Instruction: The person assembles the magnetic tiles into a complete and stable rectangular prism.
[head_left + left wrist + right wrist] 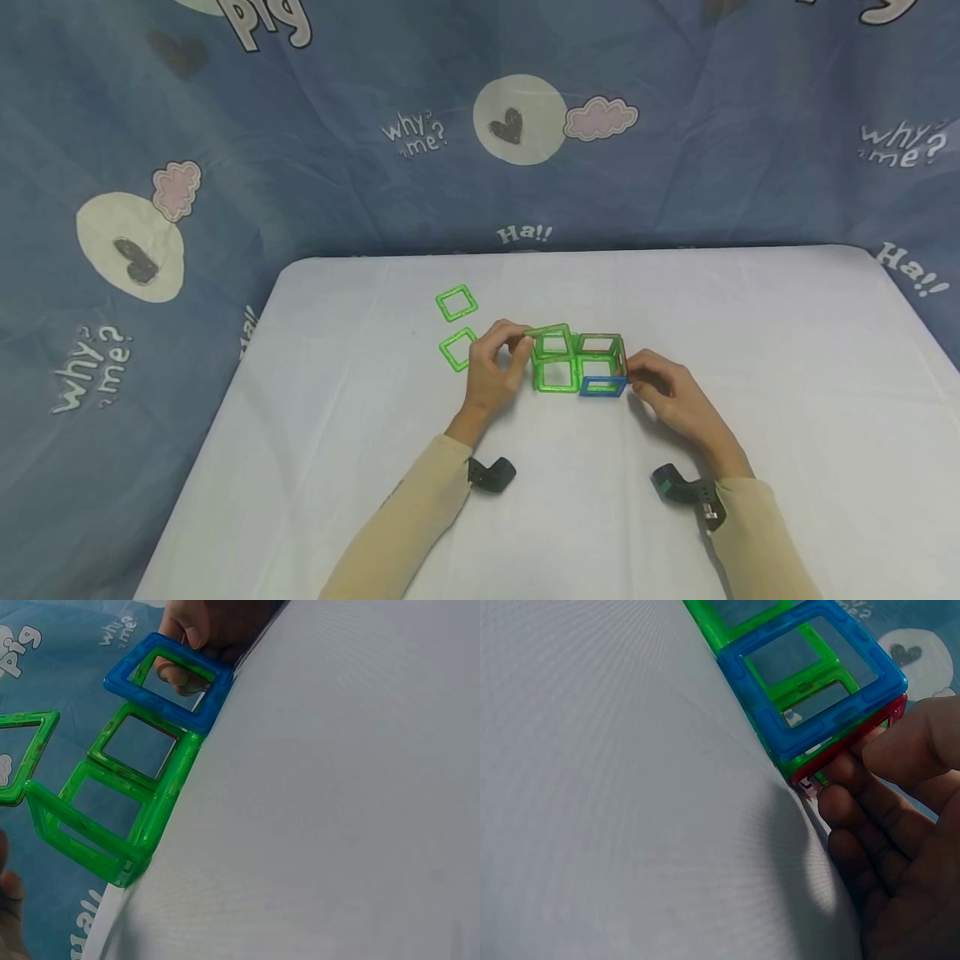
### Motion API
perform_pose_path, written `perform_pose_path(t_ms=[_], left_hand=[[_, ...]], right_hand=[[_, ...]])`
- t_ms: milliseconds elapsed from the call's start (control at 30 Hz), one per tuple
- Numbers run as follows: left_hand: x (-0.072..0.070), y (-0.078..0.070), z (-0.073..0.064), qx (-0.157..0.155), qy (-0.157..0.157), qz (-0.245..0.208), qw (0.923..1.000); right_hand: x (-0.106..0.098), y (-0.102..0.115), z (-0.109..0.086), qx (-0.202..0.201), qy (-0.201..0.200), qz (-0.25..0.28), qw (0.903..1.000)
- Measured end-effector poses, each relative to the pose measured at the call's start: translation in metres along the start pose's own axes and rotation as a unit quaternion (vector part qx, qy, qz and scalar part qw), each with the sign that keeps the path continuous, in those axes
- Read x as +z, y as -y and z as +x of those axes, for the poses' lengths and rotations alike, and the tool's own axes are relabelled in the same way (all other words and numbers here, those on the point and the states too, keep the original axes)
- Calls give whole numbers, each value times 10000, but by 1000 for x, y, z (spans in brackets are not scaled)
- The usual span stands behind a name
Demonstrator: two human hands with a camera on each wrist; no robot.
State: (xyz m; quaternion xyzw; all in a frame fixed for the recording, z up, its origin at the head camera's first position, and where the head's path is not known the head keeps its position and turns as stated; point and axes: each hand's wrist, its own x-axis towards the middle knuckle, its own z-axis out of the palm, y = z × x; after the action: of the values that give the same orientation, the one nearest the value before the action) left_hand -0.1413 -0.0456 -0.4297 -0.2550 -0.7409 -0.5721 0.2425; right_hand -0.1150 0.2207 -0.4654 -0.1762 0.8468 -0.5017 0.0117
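Note:
Green magnetic tiles, square and open-framed, form a low structure on the table. A blue magnetic tile stands at its near right side, and a red magnetic tile stands along the right end. My left hand pinches a raised, tilted green magnetic tile by its left corner, over the structure's left part. That tile's edge meets the structure in the left wrist view, but the fingertips there are partly cut off. At the other end, my right hand holds the red tile between thumb and fingers.
Two loose green tiles lie left of the structure, the nearer one partly behind my left hand. White cloth covers the table. A blue printed curtain hangs behind its far edge.

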Motion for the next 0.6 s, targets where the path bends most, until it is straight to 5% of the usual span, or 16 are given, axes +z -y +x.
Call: perform_pose_path(t_ms=[267,600], left_hand=[[6,35,-13,-3,68,52,10000],[6,34,-14,96,102,199,9997]], right_hand=[[0,0,0,12,8,13,10000],[0,1,0,94,40,-27,9999]])
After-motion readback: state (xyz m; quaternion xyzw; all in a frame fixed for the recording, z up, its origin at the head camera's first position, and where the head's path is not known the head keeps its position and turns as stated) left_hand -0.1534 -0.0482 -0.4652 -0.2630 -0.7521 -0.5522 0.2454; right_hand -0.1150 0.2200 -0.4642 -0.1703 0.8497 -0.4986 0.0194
